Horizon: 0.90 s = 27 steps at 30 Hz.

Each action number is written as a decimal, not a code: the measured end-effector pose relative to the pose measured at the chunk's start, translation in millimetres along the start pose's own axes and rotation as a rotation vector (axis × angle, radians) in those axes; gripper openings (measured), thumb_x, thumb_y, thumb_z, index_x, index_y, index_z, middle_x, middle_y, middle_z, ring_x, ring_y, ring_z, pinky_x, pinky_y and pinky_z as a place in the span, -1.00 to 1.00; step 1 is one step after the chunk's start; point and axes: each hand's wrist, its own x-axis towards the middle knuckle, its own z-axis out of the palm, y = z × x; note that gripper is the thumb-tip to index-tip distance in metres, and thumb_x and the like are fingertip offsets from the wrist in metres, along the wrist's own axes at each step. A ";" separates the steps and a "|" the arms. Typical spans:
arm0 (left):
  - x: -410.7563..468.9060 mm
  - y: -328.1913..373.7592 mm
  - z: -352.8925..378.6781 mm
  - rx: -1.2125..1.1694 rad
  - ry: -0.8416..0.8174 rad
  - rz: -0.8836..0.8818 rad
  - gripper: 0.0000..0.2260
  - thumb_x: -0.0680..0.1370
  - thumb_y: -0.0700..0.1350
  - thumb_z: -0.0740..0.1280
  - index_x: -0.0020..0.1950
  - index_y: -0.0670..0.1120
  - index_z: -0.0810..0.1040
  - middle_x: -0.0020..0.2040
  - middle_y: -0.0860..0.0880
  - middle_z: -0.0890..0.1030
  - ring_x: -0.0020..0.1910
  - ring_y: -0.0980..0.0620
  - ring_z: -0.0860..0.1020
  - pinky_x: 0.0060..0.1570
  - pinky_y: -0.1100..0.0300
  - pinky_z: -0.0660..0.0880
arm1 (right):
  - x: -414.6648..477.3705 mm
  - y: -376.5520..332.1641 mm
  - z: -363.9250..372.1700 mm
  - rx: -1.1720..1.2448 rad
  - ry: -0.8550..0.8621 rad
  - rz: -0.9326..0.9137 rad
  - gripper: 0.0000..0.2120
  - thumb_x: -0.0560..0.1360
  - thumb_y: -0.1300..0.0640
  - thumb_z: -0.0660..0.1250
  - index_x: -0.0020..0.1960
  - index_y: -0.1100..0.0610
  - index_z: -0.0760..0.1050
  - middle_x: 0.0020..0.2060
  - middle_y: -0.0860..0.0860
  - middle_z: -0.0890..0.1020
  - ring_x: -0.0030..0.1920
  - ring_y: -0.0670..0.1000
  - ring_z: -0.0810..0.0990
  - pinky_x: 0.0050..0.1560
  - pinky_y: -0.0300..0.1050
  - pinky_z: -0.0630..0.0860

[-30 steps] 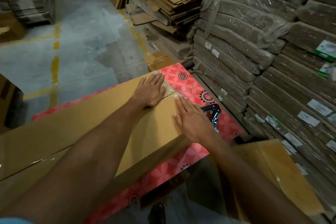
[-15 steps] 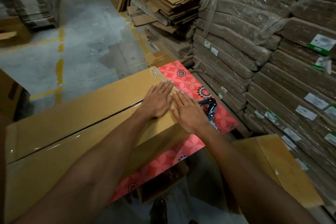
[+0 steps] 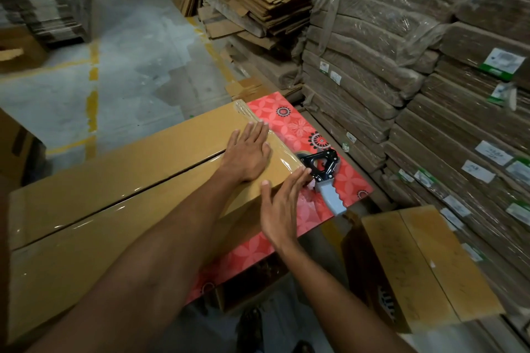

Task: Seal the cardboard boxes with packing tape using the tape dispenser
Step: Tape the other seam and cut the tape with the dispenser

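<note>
Moved since half a second ago: right hand (image 3: 282, 203) has left the box top, where it lay flat beside the left, and now sits at the box's end edge. The left hand (image 3: 247, 152) stays on top.

Head view, contents:

1. Long brown cardboard box (image 3: 114, 195). It lies across a red flower-patterned table top (image 3: 289, 123) with its flaps closed and a centre seam running its length.
2. Clear packing tape (image 3: 284, 155). A glossy band crosses the far end of the box top, and there is more sheen along the seam.
3. Left hand. The arm is stretched forward, the palm is flat on the box top beside the taped band, and the fingers are straight and holding nothing.
4. Right hand. It is set on edge with the palm turned to the box's end face. The fingers are straight and together at the taped corner, the thumb is over the top edge, and nothing is grasped. Palm contact cannot be told.
5. Black-framed tape dispenser with grey handle (image 3: 325, 178). It lies on the table top just beside the box end, just past the right fingertips.
6. Second brown cardboard box (image 3: 415, 266), low at the right, near the table.
7. Plastic-wrapped stacks of flattened cardboard (image 3: 401, 66), along the right.
</note>
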 end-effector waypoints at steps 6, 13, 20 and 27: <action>2.5 -2.3 1.4 -0.013 0.004 -0.001 -0.47 0.71 0.10 -0.17 0.66 0.01 -0.16 0.67 0.04 -0.11 0.64 0.03 -0.13 0.59 -0.08 -0.18 | 3.4 -6.3 6.5 0.072 0.040 0.074 -0.10 0.64 -0.18 0.17 0.59 0.05 -0.46 0.57 -0.06 -0.42 0.62 0.04 -0.09 0.35 -0.21 0.16; 13.6 -13.6 -1.3 -0.003 0.009 -0.008 -0.46 0.70 0.12 -0.16 0.67 0.03 -0.13 0.67 0.06 -0.10 0.64 0.05 -0.12 0.59 -0.08 -0.14 | 2.4 -23.1 22.2 0.104 0.048 0.179 -0.09 0.64 -0.13 0.20 0.59 0.08 -0.46 0.61 -0.04 -0.29 0.57 -0.11 -0.19 0.57 -0.10 -0.11; 24.6 -30.8 -10.2 -0.036 0.005 -0.002 -0.47 0.71 0.12 -0.12 0.67 0.01 -0.05 0.67 0.02 -0.02 0.64 0.02 -0.06 0.59 -0.07 -0.13 | -14.7 -45.3 62.8 0.218 -0.035 0.208 0.03 0.61 -0.14 0.27 0.49 -0.07 -0.62 0.64 0.01 -0.24 0.63 0.11 -0.01 0.51 0.05 0.24; -3.8 -143.9 -32.5 -0.054 0.072 -0.051 -0.46 0.68 0.26 -0.02 0.63 0.08 0.15 0.65 -0.01 0.13 0.62 -0.02 0.08 0.55 -0.09 0.03 | 37.1 -60.2 72.4 0.177 -0.135 0.128 -0.06 0.63 -0.12 0.26 0.60 0.04 -0.43 0.62 -0.06 -0.27 0.60 0.02 -0.04 0.45 -0.14 0.05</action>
